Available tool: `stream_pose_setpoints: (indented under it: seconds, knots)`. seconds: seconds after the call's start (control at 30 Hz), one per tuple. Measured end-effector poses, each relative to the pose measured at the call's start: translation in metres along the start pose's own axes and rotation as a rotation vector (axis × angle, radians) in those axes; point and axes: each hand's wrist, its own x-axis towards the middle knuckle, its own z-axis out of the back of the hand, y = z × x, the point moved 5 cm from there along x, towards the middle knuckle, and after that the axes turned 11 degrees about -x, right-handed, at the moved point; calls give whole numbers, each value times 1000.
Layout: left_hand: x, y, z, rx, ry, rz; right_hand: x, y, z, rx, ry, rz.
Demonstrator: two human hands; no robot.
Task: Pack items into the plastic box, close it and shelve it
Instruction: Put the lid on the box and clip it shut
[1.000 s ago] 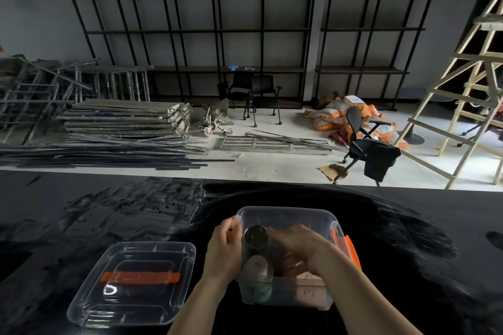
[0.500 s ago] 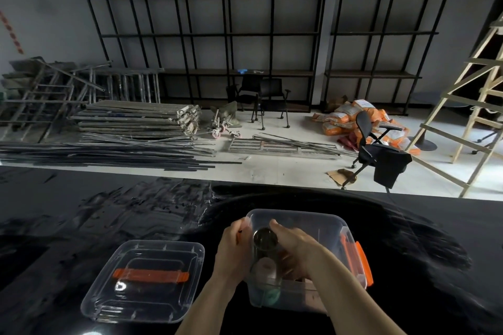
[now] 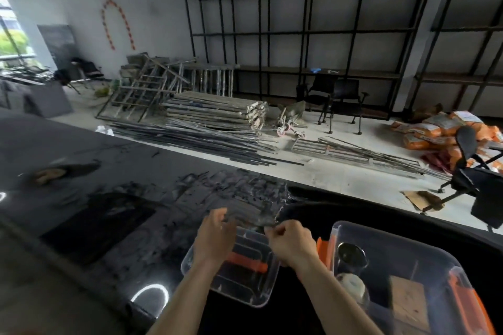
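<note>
Head view looks down on a glossy black tabletop [image 3: 114, 228] where both bare hands reach over a clear plastic lid with an orange handle strip [image 3: 245, 277]. The left hand [image 3: 215, 236] hangs above the lid's far left part, its grip wide, fingers spread and curled, with nothing in it. The right hand [image 3: 292, 243] sits just right of the left one, over the lid's far right corner; its fingers are drawn together in a narrow grip, but motion blur hides whether they pinch the lid's rim, so I cannot tell if it holds anything. Just right of the right hand stands the clear plastic box with orange side latches [image 3: 435, 258], open-topped; inside it lie a dark round metal tin [image 3: 351, 254], a pale roll of tape [image 3: 351, 281] nearer the person and a brown cardboard packet [image 3: 408, 299] to the right of that. Both forearms cross the lid's near half and cover part of it. Beyond the hands the tabletop shows grey scuffed smears, then a pale floor with a stack of metal planks [image 3: 217, 111], long dark rods [image 3: 190, 136], two black chairs [image 3: 337, 100] and orange sacks [image 3: 441, 128] well apart to the right. Tall black shelving [image 3: 313, 32] lines the far wall.
</note>
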Motion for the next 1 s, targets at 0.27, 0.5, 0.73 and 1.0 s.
stream_pose_setpoints:
  seconds: [0.27,0.5,0.73,1.0]
  knots:
    - [12,93,38,195,37,250,6,-31,-55,-64,128,-268]
    - [25,86,40,241,-14,274,17,-21,-48,78,89,-294]
    - [61,-13,43,58,-109,141,40,-1,56,316,-248,-234]
    - [46,-134,-40,-414,107,-5,23,-99,194,435,-617,-334]
